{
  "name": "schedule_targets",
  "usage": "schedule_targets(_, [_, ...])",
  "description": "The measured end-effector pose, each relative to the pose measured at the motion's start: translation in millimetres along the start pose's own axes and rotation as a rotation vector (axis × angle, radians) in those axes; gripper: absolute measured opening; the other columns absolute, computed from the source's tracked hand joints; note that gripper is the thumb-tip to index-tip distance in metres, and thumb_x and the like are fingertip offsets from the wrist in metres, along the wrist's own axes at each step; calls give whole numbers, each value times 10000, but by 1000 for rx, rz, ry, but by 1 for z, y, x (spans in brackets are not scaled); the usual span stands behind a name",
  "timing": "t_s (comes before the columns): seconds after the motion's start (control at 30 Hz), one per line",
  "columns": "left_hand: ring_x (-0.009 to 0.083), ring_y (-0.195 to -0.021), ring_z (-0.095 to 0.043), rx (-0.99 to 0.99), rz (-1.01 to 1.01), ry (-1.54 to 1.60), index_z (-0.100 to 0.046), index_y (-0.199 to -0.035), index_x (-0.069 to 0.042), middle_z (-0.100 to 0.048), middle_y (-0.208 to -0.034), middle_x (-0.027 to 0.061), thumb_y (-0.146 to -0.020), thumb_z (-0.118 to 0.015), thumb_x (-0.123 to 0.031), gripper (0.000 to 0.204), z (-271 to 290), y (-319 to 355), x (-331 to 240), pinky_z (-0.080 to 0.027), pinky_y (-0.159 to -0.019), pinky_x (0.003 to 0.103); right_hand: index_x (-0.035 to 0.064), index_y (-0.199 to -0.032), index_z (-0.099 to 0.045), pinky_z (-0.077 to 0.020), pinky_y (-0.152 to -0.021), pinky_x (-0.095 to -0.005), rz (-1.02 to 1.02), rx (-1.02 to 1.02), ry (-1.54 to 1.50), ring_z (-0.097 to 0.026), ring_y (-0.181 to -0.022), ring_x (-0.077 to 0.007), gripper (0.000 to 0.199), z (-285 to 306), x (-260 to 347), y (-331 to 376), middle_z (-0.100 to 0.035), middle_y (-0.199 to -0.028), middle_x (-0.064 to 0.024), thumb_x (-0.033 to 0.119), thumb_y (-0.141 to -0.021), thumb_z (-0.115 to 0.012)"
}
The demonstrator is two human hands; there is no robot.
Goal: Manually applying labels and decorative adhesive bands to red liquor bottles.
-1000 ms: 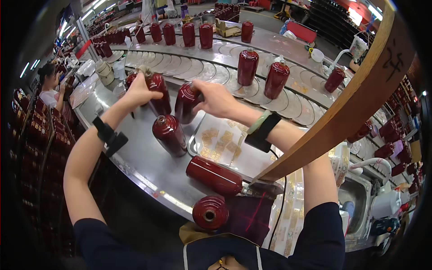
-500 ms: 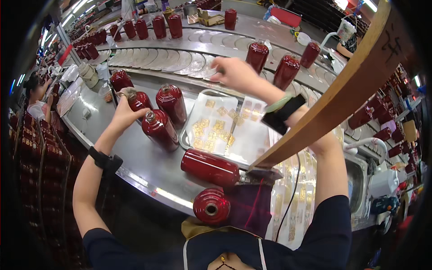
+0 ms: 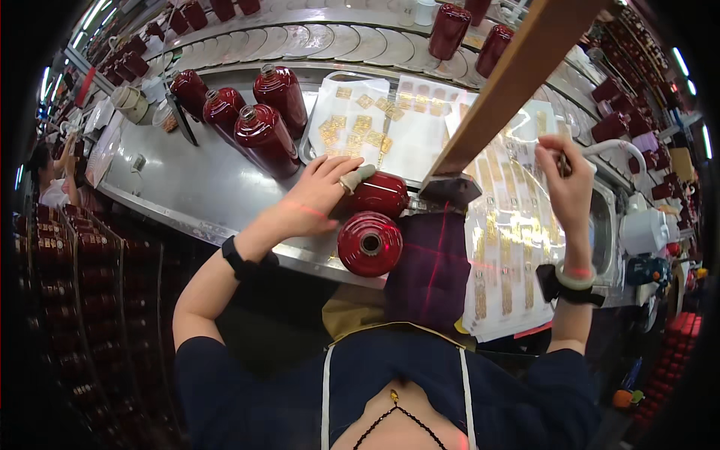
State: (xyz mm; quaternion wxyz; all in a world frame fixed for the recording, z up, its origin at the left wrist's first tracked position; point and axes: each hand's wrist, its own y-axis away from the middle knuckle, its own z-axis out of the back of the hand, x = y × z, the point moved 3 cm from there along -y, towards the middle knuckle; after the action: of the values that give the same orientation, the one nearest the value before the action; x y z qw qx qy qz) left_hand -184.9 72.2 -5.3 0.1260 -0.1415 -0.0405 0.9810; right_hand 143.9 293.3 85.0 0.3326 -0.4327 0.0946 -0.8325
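Note:
My left hand (image 3: pixel 315 196) lies across the glossy red bottle (image 3: pixel 381 196) that is on its side. Its fingers are stretched out, and one fingertip wears a pale cover. Just below stands another red bottle (image 3: pixel 370 244), its open mouth facing up. The lying bottle's neck points right, toward a dark support (image 3: pixel 454 192) at the foot of a wooden bar. Over at the right, my right hand (image 3: pixel 568 176) is closed in a pinch around something small and dark that I cannot make out. Beneath and beside it are clear sheets of gold stickers (image 3: pixel 506 225).
Several red bottles (image 3: pixel 266 139) stand at the left. Behind the lying bottle sits a tray (image 3: pixel 307 142) with gold square stickers on white paper. A wooden bar (image 3: pixel 517 82) slants between my hands. A plate conveyor (image 3: pixel 322 43) runs along the back; a sink (image 3: pixel 602 225) is at right.
My left hand has left the upright bottles and come over the lying one. The right hand has moved from near the conveyor to the sticker sheets at the right. The view has shifted.

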Motion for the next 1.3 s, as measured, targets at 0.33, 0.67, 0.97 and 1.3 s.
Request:
schedule_targets(0.33, [342,-1209,-577,-422,83,-41,-497,-1468,-63,-618,-1310,151,-621,-908,-171,948,-22,27,1,-444,-1039,445,53,-1119,-715,-437,-685,-255,-11,249,-241,-531,-740,-100,355,-29,98,101,-724,-1010,-30,90,-798,-862])
schedule_targets(0.67, [272,-1185,-624,-961,744,761,-457,-1450,46,-609,-1352,173,-760,-888,-117,830,-82,109,19,-494,-1050,419,97,-1237,-630,-550,-761,-457,262,298,-232,-662,-906,-381,508,-124,145,116,-566,-1071,-166,356,-835,-804])
schedule_targets(0.97, [180,-1054,-645,-1209,883,940,-526,-1397,-46,-702,-1190,96,-966,-661,-177,471,-62,112,-18,-504,-936,291,33,-982,-613,-544,-775,-473,206,192,-314,-642,-957,-373,328,-173,135,104,-594,-1039,-158,205,-792,-818])
schedule_targets(1.3, [202,-1103,-629,-996,540,1248,-503,-1426,-38,-666,-1247,110,-984,-636,-231,500,-45,5,-124,-499,-967,317,80,-887,-735,-562,-746,-505,282,247,-215,-692,-894,-375,262,-217,185,60,-673,-996,-178,340,-856,-716])
